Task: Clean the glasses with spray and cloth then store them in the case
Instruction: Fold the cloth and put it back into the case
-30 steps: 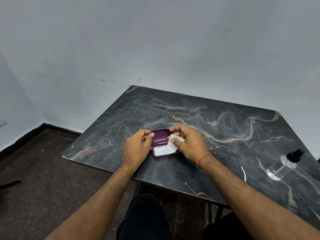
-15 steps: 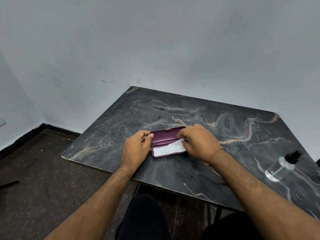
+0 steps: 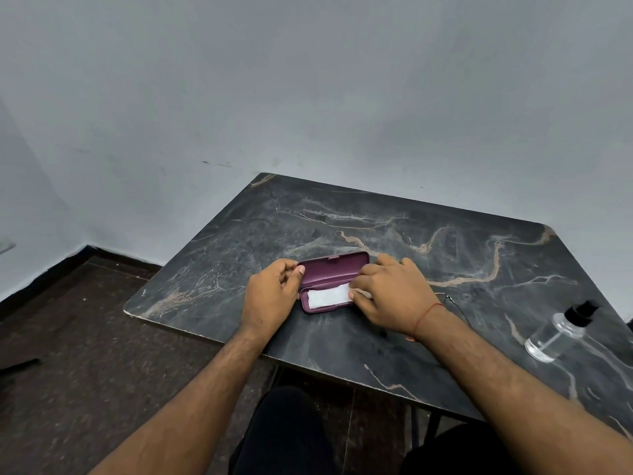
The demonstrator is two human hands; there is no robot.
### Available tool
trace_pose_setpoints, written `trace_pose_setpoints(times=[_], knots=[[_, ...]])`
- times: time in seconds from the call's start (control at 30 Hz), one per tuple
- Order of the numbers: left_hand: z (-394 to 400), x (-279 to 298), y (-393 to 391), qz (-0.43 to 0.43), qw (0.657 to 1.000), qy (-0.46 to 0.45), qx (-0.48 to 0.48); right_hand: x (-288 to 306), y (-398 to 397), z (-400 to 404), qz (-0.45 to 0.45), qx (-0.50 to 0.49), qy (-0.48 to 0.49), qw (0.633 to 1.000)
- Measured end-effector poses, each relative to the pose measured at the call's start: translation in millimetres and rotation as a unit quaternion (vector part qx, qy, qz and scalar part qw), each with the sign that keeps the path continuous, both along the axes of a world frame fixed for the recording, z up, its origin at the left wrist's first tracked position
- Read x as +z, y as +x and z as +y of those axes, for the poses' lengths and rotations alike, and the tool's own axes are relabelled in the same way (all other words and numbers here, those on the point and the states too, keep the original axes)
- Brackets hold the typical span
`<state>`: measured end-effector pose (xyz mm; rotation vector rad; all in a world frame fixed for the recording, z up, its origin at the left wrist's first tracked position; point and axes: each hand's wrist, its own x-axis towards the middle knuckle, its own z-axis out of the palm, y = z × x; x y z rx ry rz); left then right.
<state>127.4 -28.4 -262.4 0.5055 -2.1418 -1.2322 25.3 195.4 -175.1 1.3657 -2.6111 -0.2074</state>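
A maroon glasses case (image 3: 334, 269) lies open on the dark marble table (image 3: 394, 351), its lid raised toward the wall. Inside its lower half, a white cloth (image 3: 327, 298) is spread flat. My left hand (image 3: 270, 296) grips the case's left end between thumb and fingers. My right hand (image 3: 394, 296) is at the case's right end, with its thumb and fingers pinching the cloth's right edge. The thin-framed glasses (image 3: 454, 301) lie on the table behind my right wrist, with only a bit of dark wire showing.
A clear spray bottle (image 3: 556, 334) with a black pump top lies tilted near the table's right edge. The table's far side meets a grey wall. Dark floor lies to the left, and my legs are under the near edge.
My right hand has lowered the bunched cloth into the case and spread it flat. That wrist has moved over the glasses and now hides them. My left hand has stayed on the case.
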Motion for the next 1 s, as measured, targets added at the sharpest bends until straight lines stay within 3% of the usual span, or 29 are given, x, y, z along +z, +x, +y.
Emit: trace_pose_setpoints(times=[0.23,0.73,0.83,1.0], knots=[[-1.3,-2.3,-1.0,0.001,1.0,-0.002,0.0,-11.1,33.1,-10.3,-0.072,0.047,-0.014,0.996],[-1.6,-1.7,-2.5,0.002,1.0,-0.002,0.008,-20.4,55.1,-21.3,-0.124,0.021,-0.002,0.992],[-2.2,-1.7,-3.7,-0.008,1.0,-0.015,0.021,-9.5,59.6,-10.1,-0.109,0.027,-0.049,0.992],[-1.2,0.9,-6.0,-0.052,0.997,-0.046,0.035,0.7,58.5,43.3,-0.049,-0.037,-0.237,0.969]])
